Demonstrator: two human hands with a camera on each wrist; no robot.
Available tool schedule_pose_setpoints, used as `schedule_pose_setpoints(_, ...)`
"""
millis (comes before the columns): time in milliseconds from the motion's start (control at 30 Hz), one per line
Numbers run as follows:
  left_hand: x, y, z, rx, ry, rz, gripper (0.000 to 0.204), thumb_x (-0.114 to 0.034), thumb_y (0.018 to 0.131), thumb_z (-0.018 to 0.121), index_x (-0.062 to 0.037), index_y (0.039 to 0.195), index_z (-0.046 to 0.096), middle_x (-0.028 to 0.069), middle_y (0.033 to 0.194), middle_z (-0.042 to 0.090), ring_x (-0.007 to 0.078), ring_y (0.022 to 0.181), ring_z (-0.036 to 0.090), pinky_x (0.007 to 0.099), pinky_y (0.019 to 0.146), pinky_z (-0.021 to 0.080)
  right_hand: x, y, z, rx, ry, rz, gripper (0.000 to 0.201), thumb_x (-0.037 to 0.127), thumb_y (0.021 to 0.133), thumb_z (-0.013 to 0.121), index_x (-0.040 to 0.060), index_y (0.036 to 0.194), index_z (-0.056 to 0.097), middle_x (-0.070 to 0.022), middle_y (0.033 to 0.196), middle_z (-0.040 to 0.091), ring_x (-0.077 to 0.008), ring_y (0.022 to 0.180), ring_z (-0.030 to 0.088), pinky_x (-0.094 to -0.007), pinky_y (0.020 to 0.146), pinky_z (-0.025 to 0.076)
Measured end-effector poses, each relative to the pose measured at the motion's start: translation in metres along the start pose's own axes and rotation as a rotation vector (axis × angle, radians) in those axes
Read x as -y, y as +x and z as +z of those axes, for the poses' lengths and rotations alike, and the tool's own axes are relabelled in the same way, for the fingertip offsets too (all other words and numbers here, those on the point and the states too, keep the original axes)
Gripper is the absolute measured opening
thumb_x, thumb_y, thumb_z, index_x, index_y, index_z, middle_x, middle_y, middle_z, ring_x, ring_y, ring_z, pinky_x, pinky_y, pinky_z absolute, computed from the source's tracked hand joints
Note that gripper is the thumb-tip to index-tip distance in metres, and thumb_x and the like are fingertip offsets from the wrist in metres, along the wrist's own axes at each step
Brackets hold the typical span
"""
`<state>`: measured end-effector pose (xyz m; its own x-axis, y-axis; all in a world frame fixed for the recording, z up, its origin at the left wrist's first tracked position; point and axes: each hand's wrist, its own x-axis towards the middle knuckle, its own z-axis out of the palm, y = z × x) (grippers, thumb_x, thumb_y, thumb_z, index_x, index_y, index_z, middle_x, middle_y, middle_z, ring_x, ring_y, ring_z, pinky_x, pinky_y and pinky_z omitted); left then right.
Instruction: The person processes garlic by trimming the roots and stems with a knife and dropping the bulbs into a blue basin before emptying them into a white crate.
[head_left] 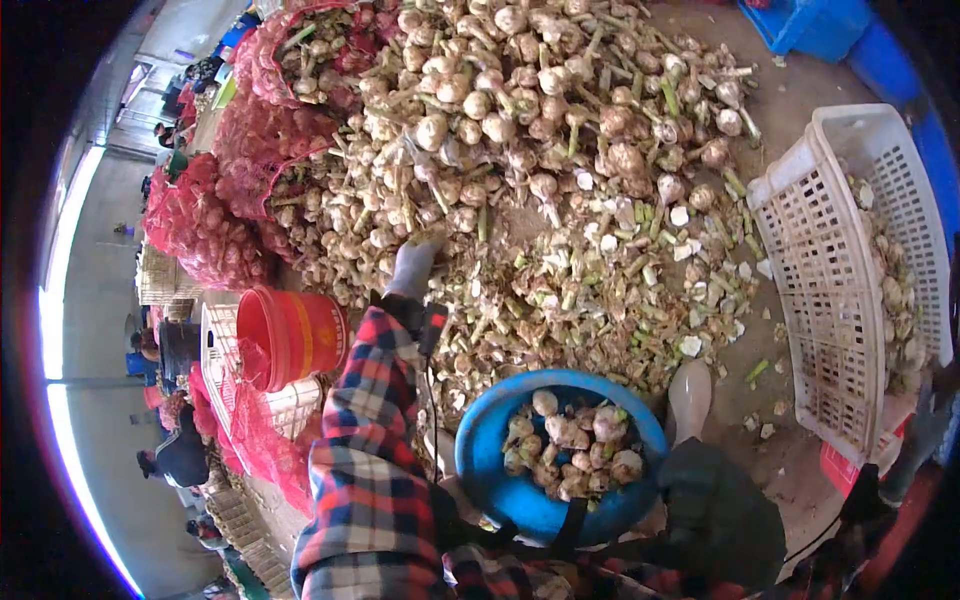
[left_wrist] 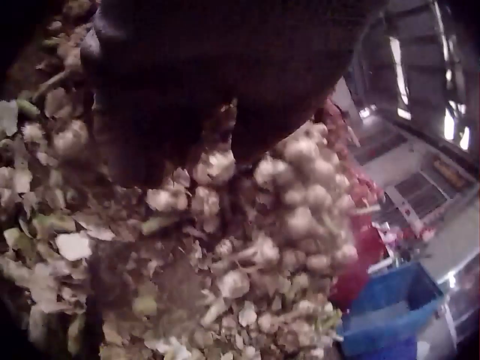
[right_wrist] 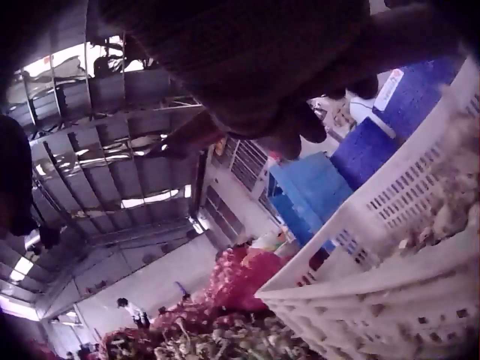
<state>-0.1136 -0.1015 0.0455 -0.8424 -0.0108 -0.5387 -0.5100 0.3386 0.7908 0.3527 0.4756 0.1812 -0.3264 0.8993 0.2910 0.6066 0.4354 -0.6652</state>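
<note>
In the head view the left hand [head_left: 415,265], in a grey glove, reaches into the near edge of a heap of garlic bulbs [head_left: 500,120]; its fingertips are hidden. The left wrist view shows that hand [left_wrist: 217,75] as a dark shape over the bulbs, with a bulb [left_wrist: 214,166] close by its fingers; a hold is unclear. At the head view's right edge, the blurred right hand [head_left: 918,445] is beside a white crate [head_left: 815,270] of garlic. Dark in the right wrist view, the right hand [right_wrist: 277,82] hangs above the crate [right_wrist: 352,300], its fingers partly bent.
A blue basin [head_left: 480,470] with trimmed bulbs stands before the person. Cut stems and peelings [head_left: 590,300] cover the floor. Red net sacks [head_left: 200,220] and a red bucket [head_left: 290,340] are at left, a blue crate [head_left: 810,30] at upper right.
</note>
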Motion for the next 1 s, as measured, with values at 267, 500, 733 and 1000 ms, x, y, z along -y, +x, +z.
schedule_pose_setpoints(267, -0.052, 0.078, 0.036, -0.229, 0.844, 0.039, 0.060, -0.051, 0.071, 0.049, 0.0035, 0.098, 0.052, 0.0201, 0.096, 0.055, 0.0298, 0.090, 0.052, 0.0342, 0.074, 0.040, 0.139, -0.064, 0.129, 0.647, -0.074, -0.370, 0.020, 0.012, 0.068, 0.058, 0.0034, 0.085, 0.056, -0.0056, 0.070, 0.057, -0.0121, 0.059, 0.052, -0.0247, 0.052, 0.043)
schedule_pose_setpoints(500, 0.015, 0.118, 0.023, -0.210, 1.356, 0.490, 0.025, -0.028, 0.073, 0.054, -0.0048, 0.082, 0.057, 0.0078, 0.074, 0.059, 0.0189, 0.067, 0.058, 0.0290, 0.058, 0.047, 0.126, -0.106, 0.264, 1.065, -0.212, -0.177, 0.045, 0.040, 0.061, 0.061, 0.0059, 0.090, 0.057, -0.0166, 0.084, 0.058, -0.0297, 0.077, 0.055, -0.0349, 0.072, 0.043)
schedule_pose_setpoints(733, 0.022, -0.074, 0.127, 0.622, -0.229, 0.097, 0.024, -0.018, 0.081, 0.049, -0.0038, 0.101, 0.048, 0.0043, 0.080, 0.053, 0.0130, 0.068, 0.052, 0.0234, 0.064, 0.043, 0.149, -0.171, 0.336, 1.419, -0.298, -0.021, 0.053, 0.044, 0.061, 0.058, 0.0070, 0.099, 0.053, -0.0184, 0.095, 0.055, -0.0300, 0.088, 0.053, -0.0348, 0.078, 0.041)
schedule_pose_setpoints(1000, 0.033, -0.085, 0.172, 0.483, 0.153, 0.004, 0.034, -0.010, 0.065, 0.064, 0.0000, 0.095, 0.050, 0.0037, 0.078, 0.057, 0.0102, 0.064, 0.053, 0.0218, 0.058, 0.044, 0.153, -0.199, 0.312, 1.246, -0.268, -0.453, 0.034, 0.036, 0.065, 0.053, 0.0116, 0.090, 0.056, -0.0127, 0.077, 0.058, -0.0285, 0.072, 0.056, -0.0362, 0.067, 0.045)
